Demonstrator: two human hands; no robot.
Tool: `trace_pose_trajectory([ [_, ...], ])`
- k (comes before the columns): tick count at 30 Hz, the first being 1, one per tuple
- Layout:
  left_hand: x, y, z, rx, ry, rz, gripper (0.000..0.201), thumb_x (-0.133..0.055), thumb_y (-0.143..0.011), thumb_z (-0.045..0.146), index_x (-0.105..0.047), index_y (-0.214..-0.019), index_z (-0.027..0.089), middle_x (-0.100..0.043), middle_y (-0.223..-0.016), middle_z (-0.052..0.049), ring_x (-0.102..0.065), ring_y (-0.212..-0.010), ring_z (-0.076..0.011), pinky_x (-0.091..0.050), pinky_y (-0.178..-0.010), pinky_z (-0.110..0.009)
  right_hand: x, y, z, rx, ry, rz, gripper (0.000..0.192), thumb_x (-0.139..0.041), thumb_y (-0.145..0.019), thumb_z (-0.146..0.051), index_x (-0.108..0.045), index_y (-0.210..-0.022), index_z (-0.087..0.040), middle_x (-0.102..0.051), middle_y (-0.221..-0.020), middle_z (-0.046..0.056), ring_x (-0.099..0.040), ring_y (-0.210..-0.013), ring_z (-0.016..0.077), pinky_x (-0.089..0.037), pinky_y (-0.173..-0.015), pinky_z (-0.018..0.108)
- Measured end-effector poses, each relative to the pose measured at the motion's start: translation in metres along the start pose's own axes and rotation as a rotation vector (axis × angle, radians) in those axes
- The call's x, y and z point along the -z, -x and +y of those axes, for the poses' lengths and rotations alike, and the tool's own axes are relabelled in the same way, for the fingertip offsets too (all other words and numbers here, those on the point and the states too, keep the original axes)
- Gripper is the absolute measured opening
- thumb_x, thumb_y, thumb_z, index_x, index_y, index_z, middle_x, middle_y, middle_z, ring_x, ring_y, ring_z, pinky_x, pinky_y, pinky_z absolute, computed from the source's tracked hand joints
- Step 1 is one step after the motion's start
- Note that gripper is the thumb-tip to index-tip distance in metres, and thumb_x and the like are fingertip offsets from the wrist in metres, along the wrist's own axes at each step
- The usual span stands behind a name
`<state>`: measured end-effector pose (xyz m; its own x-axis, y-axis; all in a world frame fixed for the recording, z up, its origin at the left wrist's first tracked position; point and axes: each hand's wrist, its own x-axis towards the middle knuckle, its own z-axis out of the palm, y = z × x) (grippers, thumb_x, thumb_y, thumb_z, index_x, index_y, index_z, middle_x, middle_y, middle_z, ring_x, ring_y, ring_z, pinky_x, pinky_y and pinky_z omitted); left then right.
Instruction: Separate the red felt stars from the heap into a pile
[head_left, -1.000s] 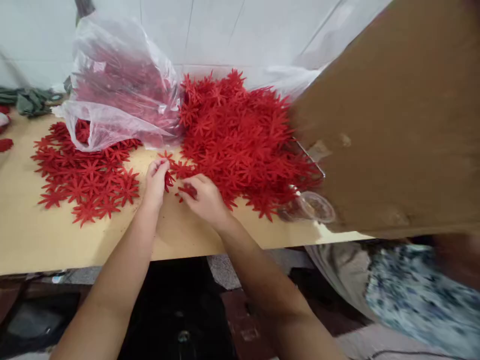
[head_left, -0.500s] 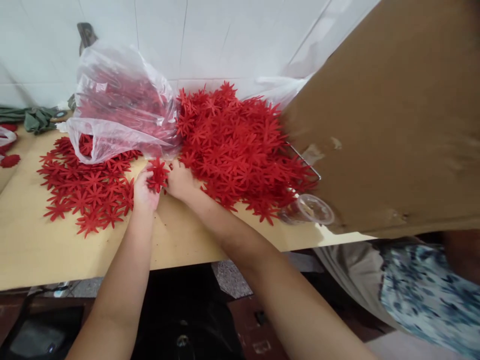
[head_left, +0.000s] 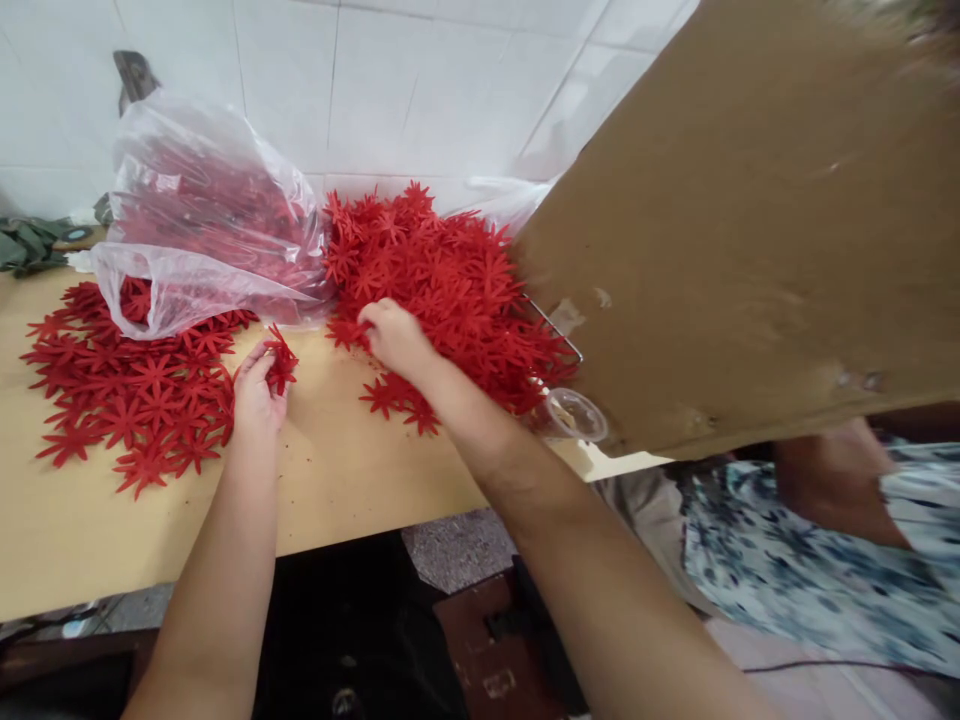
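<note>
My left hand (head_left: 259, 388) is closed around a small bunch of red flower cutouts (head_left: 280, 362), thin many-petalled shapes held above the table. A flat spread of the same cutouts (head_left: 150, 400) lies just left of it. At the front left edge of a big loose heap of red flower cutouts (head_left: 442, 270), my right hand (head_left: 394, 338) has its fingers bent and pinched on a cutout (head_left: 349, 332); its fingertips are partly hidden. A few cutouts (head_left: 401, 398) lie below that wrist, at the heap's near edge.
A clear plastic bag (head_left: 210, 215) full of red cutouts stands against the tiled wall. A large brown board (head_left: 735, 240) leans in from the right. A clear plastic cup (head_left: 576, 414) lies by a wire rim (head_left: 555, 328). Beyond the board sits another person in patterned clothing (head_left: 787, 545).
My right hand has moved away from the left hand, rightward to the heap. My left hand keeps its bunch, now tilted. The whole view has shifted a little to the right.
</note>
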<state>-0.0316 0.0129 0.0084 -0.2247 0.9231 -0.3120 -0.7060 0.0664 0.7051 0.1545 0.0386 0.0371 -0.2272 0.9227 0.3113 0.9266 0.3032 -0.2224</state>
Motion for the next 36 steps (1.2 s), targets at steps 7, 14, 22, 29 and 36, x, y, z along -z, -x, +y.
trace_pose_trajectory([
  [7, -0.003, 0.001, -0.011, -0.007, -0.077, -0.105, 0.021, -0.063, -0.058, 0.005, -0.058, -0.076, 0.015, -0.062, -0.063, 0.003, -0.058, -0.055, -0.0043, -0.045, -0.056, -0.015, 0.081, 0.000, 0.102, -0.329, -0.006, 0.353, 0.025, -0.054, -0.071, -0.020, -0.063, -0.094, -0.015, -0.055, -0.092, 0.010, -0.049, -0.083, 0.0185, -0.037, -0.085, 0.035],
  [14, -0.008, 0.011, -0.025, -0.124, -0.362, -0.176, 0.011, -0.062, -0.061, 0.011, -0.059, -0.071, 0.014, -0.061, -0.065, 0.003, -0.054, -0.059, -0.0045, -0.043, -0.064, -0.018, 0.098, 0.017, 0.100, -0.417, 0.099, 0.480, 0.030, -0.055, -0.071, -0.027, -0.061, -0.097, -0.014, -0.044, -0.117, 0.018, -0.034, -0.112, 0.0304, -0.026, -0.095, 0.048],
  [22, -0.014, 0.022, -0.027, -0.092, -0.480, -0.276, 0.008, -0.064, -0.062, 0.015, -0.058, -0.068, 0.014, -0.056, -0.056, 0.004, -0.046, -0.049, -0.0049, -0.037, -0.051, -0.018, 0.003, 0.034, -0.033, -0.144, -0.555, 0.035, 0.047, -0.060, -0.068, -0.039, -0.053, -0.106, -0.013, -0.059, -0.097, 0.012, -0.057, -0.083, 0.0186, -0.047, -0.074, 0.035],
  [29, -0.012, 0.024, -0.024, -0.089, -0.357, -0.294, 0.012, -0.059, -0.063, 0.012, -0.060, -0.075, 0.015, -0.060, -0.070, 0.002, -0.052, -0.061, -0.0057, -0.042, -0.064, -0.020, -0.017, 0.036, -0.042, -0.125, -0.959, -0.161, 0.025, -0.058, -0.068, -0.034, -0.057, -0.084, -0.015, -0.061, -0.074, 0.001, -0.053, -0.063, 0.0100, -0.045, -0.063, 0.026],
  [36, -0.016, 0.025, -0.021, 0.066, -0.302, -0.228, 0.023, -0.052, -0.063, 0.010, -0.059, -0.083, 0.016, -0.061, -0.074, 0.000, -0.054, -0.065, -0.0070, -0.041, -0.058, -0.017, 0.032, 0.029, 0.026, -0.216, -0.625, 0.257, 0.023, -0.053, -0.071, -0.036, -0.055, -0.080, -0.015, -0.057, -0.070, 0.002, -0.051, -0.063, 0.0128, -0.045, -0.065, 0.032],
])
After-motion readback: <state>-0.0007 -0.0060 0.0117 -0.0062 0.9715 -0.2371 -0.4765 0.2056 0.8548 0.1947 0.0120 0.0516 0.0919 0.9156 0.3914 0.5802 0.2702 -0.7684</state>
